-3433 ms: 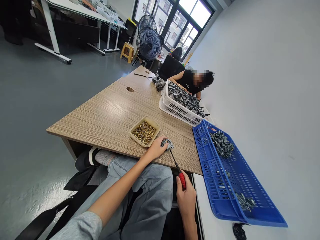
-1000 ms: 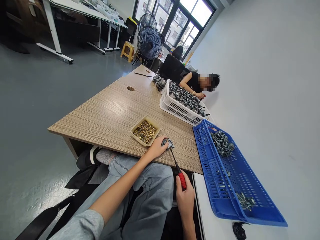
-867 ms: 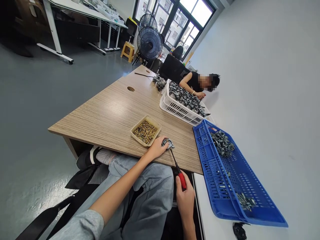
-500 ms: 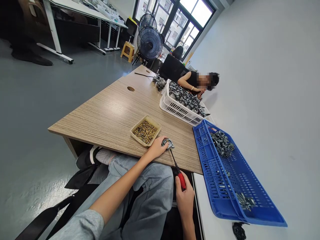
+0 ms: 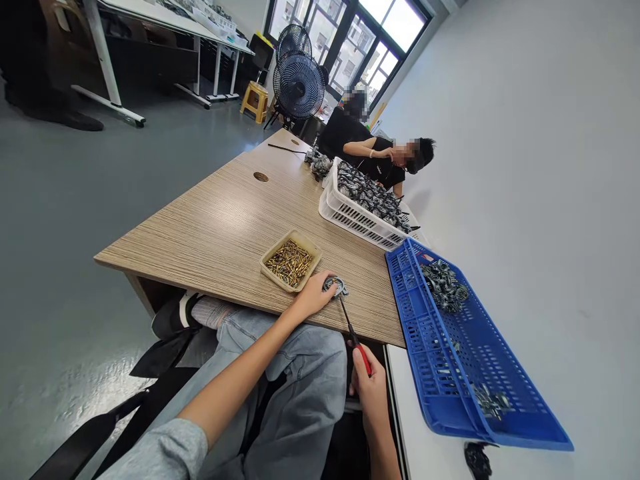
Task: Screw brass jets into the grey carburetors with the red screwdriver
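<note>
Near the table's front edge, my left hand point(image 5: 318, 293) is closed on a small round grey metal part point(image 5: 341, 287), pressing it against the wood. My right hand point(image 5: 369, 379) grips a screwdriver point(image 5: 362, 357) by its red and black handle. The dark shaft slants up and left, and its tip is at the lower edge of the metal part. Whether the tip sits in a screw is too small to tell. Just left of the part stands a cream plastic tub point(image 5: 267, 268) holding many brass-coloured screws point(image 5: 290, 263).
A blue plastic crate point(image 5: 430, 407) with metal parts borders the table point(image 5: 200, 227) on the right. Behind it stands a white basket point(image 5: 350, 224) heaped with assembled metal pieces. A seated person point(image 5: 383, 160) is beyond, near a black fan point(image 5: 299, 87).
My right hand has shifted its fingers around the screwdriver handle and moved slightly up. My left hand and the metal part stay put. The person behind has raised a hand towards the head.
</note>
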Demonstrator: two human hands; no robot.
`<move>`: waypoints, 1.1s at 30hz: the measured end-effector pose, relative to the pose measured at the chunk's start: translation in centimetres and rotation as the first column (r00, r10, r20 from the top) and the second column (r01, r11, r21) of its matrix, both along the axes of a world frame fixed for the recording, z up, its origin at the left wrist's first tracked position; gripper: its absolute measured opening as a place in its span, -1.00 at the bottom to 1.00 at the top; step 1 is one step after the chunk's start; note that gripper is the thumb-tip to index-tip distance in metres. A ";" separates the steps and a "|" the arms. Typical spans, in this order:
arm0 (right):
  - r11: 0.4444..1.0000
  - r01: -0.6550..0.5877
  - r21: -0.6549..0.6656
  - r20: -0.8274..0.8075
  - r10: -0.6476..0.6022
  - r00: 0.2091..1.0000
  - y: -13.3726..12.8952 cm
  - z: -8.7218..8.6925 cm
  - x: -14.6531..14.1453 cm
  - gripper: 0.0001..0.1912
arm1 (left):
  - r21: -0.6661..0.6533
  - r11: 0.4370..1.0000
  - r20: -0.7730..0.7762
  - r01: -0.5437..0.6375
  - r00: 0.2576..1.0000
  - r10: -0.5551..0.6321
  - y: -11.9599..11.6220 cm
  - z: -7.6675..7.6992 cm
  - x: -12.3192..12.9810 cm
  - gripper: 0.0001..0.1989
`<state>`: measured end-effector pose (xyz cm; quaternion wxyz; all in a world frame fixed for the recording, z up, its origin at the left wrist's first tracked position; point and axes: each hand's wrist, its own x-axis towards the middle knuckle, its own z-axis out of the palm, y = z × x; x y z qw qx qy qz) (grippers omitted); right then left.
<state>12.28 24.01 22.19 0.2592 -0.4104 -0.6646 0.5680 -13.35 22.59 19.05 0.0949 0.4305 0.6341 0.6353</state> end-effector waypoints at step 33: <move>0.506 -0.419 -0.754 -0.563 -0.169 0.809 -1.4 -0.1 -0.6 -0.61 | -0.049 0.999 0.013 0.002 1.000 -0.002 -0.7 0.6 -0.2 -0.69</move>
